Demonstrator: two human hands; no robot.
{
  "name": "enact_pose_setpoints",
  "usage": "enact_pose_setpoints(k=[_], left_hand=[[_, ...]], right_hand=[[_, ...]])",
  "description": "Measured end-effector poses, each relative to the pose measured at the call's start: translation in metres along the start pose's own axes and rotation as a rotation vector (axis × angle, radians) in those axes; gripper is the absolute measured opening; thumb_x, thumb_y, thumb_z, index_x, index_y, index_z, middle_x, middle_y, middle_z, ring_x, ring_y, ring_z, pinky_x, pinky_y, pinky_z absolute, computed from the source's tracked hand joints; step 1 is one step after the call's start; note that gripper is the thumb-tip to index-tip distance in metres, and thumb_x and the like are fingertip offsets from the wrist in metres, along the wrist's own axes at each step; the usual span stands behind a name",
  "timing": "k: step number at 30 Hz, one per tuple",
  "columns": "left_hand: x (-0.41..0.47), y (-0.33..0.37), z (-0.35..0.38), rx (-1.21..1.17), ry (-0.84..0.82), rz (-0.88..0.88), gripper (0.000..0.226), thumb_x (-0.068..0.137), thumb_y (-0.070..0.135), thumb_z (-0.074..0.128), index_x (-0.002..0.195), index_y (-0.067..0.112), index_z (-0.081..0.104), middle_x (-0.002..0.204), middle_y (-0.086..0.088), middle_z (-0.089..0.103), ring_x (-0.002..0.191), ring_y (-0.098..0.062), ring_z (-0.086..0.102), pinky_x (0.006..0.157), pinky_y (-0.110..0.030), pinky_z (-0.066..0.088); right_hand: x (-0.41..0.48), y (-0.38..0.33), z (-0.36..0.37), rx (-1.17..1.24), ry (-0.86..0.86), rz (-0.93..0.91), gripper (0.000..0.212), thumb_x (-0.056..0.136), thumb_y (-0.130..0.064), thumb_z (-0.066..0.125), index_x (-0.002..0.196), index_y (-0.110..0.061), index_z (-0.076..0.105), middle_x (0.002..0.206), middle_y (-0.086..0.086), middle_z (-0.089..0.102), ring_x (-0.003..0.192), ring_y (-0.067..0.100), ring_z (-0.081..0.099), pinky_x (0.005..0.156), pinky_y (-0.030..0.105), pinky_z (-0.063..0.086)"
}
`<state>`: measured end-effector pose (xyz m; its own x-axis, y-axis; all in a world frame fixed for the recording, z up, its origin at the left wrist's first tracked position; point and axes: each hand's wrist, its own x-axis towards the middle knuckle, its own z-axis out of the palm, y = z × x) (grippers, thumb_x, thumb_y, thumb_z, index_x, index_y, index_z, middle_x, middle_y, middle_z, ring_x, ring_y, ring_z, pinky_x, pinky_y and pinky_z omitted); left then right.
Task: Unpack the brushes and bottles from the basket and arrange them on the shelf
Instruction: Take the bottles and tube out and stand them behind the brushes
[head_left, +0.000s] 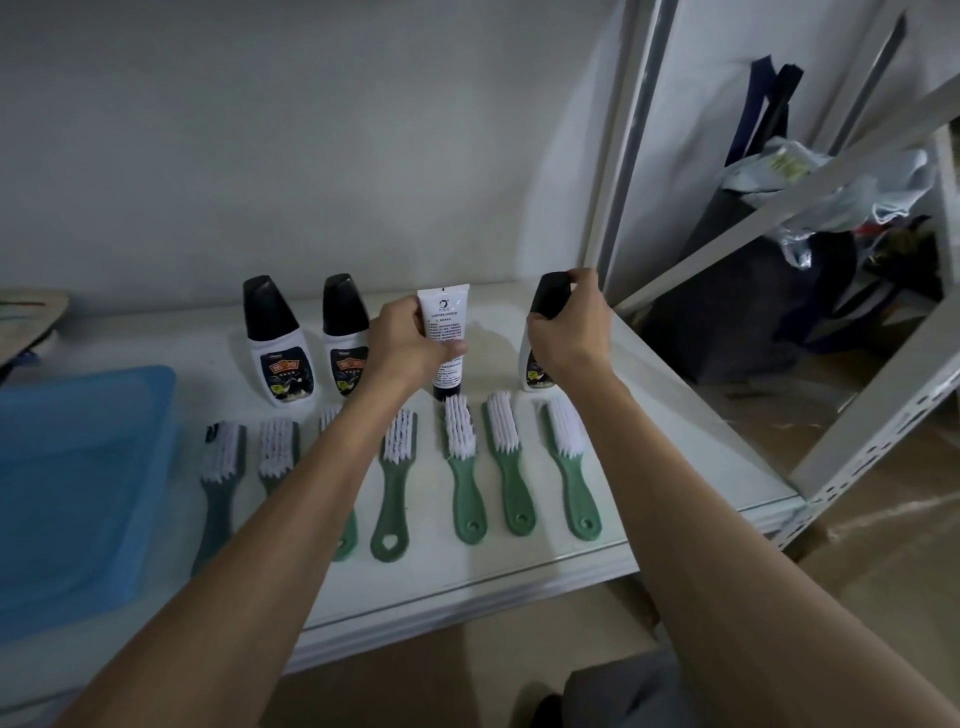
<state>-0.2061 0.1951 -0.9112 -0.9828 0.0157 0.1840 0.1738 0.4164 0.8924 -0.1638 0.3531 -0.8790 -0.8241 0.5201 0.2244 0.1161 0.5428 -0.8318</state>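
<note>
Several green-handled brushes (511, 467) with white bristles lie in a row across the white shelf (467, 566). Behind them two black-capped white bottles (275, 348) stand upright at the left. My left hand (410, 343) grips a white tube (444, 322) standing on its black cap at the row's middle. My right hand (569, 322) holds a third black-capped bottle (545, 301) upright at the right end of the back row. The blue basket (78, 483) sits at the shelf's left end; its inside looks bare.
White metal shelf posts (628, 156) rise at the right, with a diagonal brace (779, 197). Dark bags and plastic wrapping (779, 260) are piled behind the frame. Cardboard covers the floor. A flat wooden item (31, 317) lies at the far left.
</note>
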Motion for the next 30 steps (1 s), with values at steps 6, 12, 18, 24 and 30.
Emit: enact_pose_setpoints(k=[6, 12, 18, 24, 30], left_hand=[[-0.004, -0.001, -0.002, 0.05, -0.051, -0.005, 0.039, 0.065, 0.013, 0.089, 0.097, 0.014, 0.067, 0.103, -0.005, 0.075, 0.092, -0.021, 0.072, 0.088, -0.036, 0.057], [-0.016, 0.0, -0.008, 0.075, -0.08, 0.002, 0.049, 0.066, 0.012, 0.089, 0.107, 0.012, 0.062, 0.109, -0.004, 0.072, 0.096, -0.018, 0.069, 0.085, -0.03, 0.055], [-0.048, 0.014, -0.053, 0.119, -0.122, 0.109, 0.068, 0.072, 0.016, 0.086, 0.13, 0.012, 0.051, 0.12, 0.003, 0.055, 0.108, -0.011, 0.054, 0.096, -0.022, 0.045], [-0.092, 0.013, -0.11, 0.194, -0.054, 0.319, 0.026, 0.087, 0.012, 0.072, 0.11, 0.02, 0.065, 0.099, 0.014, 0.063, 0.092, 0.001, 0.06, 0.082, -0.009, 0.048], [-0.138, 0.009, -0.114, 0.493, -0.364, 0.353, 0.028, 0.096, 0.024, 0.06, 0.123, 0.023, 0.061, 0.124, 0.009, 0.061, 0.107, -0.003, 0.056, 0.097, -0.022, 0.046]], right_hand=[[-0.005, 0.001, -0.001, -0.075, -0.096, 0.049, 0.055, 0.077, 0.001, 0.063, 0.125, -0.005, 0.037, 0.128, 0.015, 0.049, 0.113, 0.033, 0.052, 0.078, 0.034, 0.042], [-0.013, -0.004, -0.006, -0.101, -0.101, 0.083, 0.059, 0.079, 0.007, 0.06, 0.13, -0.003, 0.032, 0.134, 0.021, 0.039, 0.122, 0.039, 0.046, 0.096, 0.042, 0.046], [-0.034, -0.027, -0.007, -0.181, -0.066, 0.123, 0.065, 0.081, 0.003, 0.061, 0.136, 0.004, 0.026, 0.141, 0.027, 0.028, 0.128, 0.045, 0.037, 0.105, 0.041, 0.036], [-0.048, -0.041, -0.031, -0.099, -0.001, 0.098, 0.051, 0.082, 0.002, 0.056, 0.13, 0.003, 0.038, 0.138, 0.025, 0.035, 0.121, 0.043, 0.045, 0.1, 0.042, 0.041], [-0.046, -0.009, -0.063, -0.139, -0.145, 0.221, 0.013, 0.081, 0.0, 0.056, 0.09, 0.008, 0.062, 0.084, 0.02, 0.059, 0.079, 0.031, 0.057, 0.073, 0.04, 0.05]])
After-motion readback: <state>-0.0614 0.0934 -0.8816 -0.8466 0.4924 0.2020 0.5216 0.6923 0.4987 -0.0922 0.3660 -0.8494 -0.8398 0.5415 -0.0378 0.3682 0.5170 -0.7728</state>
